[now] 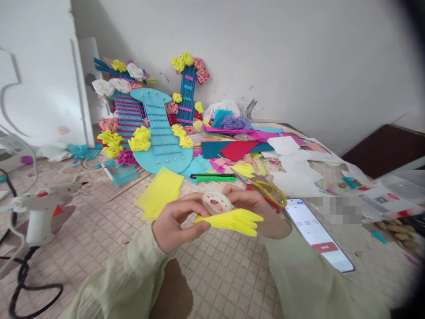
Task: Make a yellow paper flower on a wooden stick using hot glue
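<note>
My left hand [181,217] pinches the gathered end of a yellow crepe paper piece [232,221] between thumb and fingers. The piece fans out to the right in pointed, petal-like tips. Just above it, a white round spool with holes [216,203] is held between both hands. The closed fingers of my right hand [255,206] grip the spool's right side; some of them are hidden behind it and the paper. Flat yellow crepe paper sheets [161,192] lie on the table beyond my left hand.
Yellow-handled scissors [268,192] and a green utility knife [215,178] lie beyond my hands. A phone [320,235] sits at right. A glue gun [41,212] with its cord stands at left. Flower-decorated guitar shapes [161,128] lean at the back, beside paper scraps [295,173].
</note>
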{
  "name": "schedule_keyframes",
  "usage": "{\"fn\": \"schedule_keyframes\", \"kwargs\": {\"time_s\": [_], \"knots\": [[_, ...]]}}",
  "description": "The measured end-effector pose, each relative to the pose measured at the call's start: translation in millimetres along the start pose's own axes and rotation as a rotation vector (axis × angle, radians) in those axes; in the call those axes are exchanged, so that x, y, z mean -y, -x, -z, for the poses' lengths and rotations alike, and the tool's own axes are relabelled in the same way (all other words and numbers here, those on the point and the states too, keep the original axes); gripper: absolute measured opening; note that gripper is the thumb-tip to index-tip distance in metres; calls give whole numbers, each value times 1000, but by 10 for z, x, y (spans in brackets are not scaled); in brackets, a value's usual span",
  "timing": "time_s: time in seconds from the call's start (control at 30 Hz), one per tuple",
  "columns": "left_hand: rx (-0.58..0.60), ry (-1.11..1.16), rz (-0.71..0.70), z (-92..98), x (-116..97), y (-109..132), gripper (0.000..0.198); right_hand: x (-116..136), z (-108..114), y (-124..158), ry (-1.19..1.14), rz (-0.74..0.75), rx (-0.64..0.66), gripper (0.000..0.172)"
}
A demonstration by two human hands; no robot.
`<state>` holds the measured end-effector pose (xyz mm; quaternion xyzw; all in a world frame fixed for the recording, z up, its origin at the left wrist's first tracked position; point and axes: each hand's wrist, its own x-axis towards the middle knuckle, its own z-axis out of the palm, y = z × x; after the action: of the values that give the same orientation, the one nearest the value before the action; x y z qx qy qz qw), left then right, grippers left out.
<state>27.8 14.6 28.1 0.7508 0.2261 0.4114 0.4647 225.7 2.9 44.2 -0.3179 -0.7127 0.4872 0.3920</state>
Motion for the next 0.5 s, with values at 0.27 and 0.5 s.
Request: {"fn": "schedule_keyframes", "kwargs": {"time_s": [0.27,0.5], "knots": [[-24,-80,-232,-2,-135,15,22,-20,-106,24,-192,82,94,19],[44,-351,-401,5,-154,25,21,2,-123,32,-154,56,101,21]]}}
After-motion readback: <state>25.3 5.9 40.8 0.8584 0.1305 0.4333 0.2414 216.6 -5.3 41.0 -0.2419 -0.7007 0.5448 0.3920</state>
